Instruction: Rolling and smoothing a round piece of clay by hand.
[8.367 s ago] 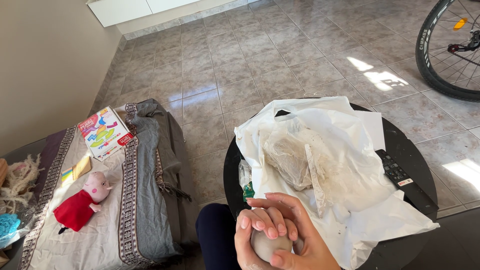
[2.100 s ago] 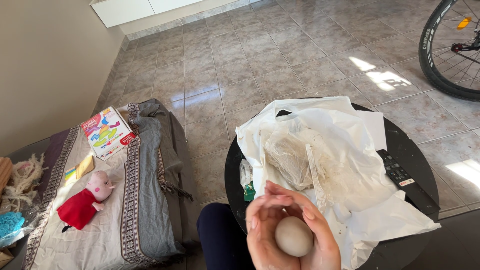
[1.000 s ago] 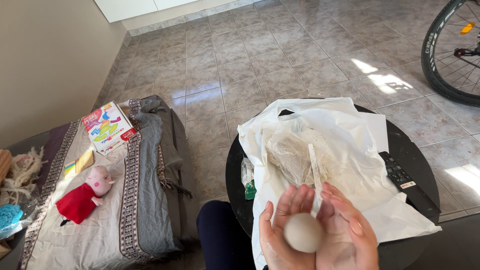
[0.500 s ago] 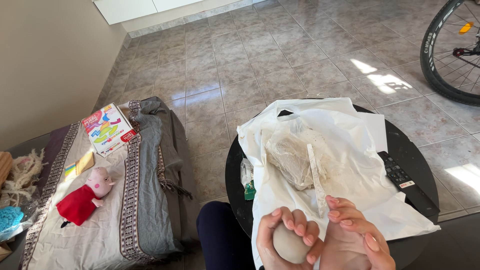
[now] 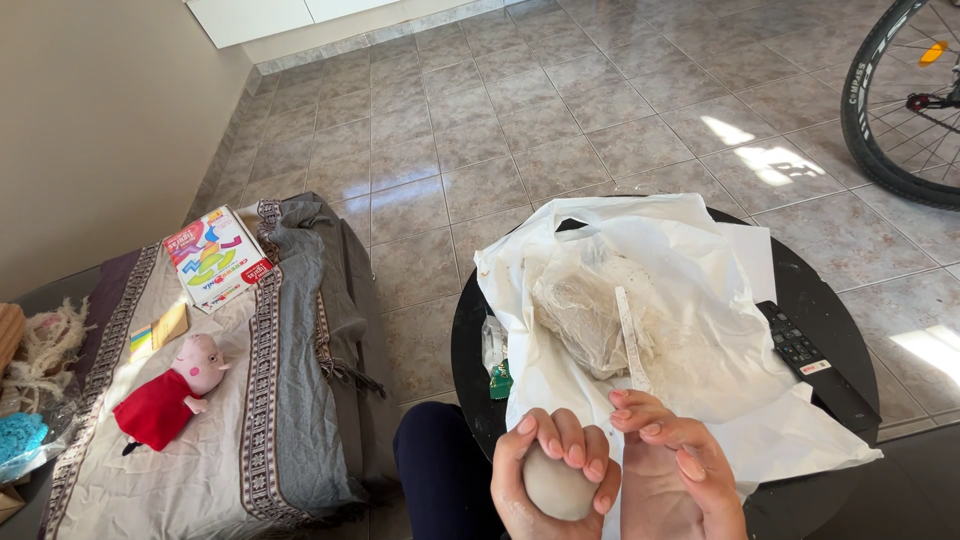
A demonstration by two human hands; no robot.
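While a smooth grey clay ball (image 5: 556,485) is gripped in the curled left hand (image 5: 548,470) at 6 o'clock, the right hand (image 5: 672,468) is held beside it, empty, fingers loosely bent; shaping seems nearly finished.

A round black table (image 5: 465,340) stands right of centre, with a crumpled white plastic sheet (image 5: 690,330) spread on it. A black remote control (image 5: 812,365) lies on the table's right side, just beside the sheet. At the near edge, the left hand (image 5: 550,475) is wrapped around a grey ball of clay (image 5: 556,485), touching the right hand (image 5: 675,470) to its right. Left of the table, a patterned cloth-covered couch (image 5: 260,400) holds a pink and red plush pig (image 5: 170,392) and, farther back, a colourful cardboard box (image 5: 216,257). A black bicycle wheel (image 5: 900,100) stands far right.
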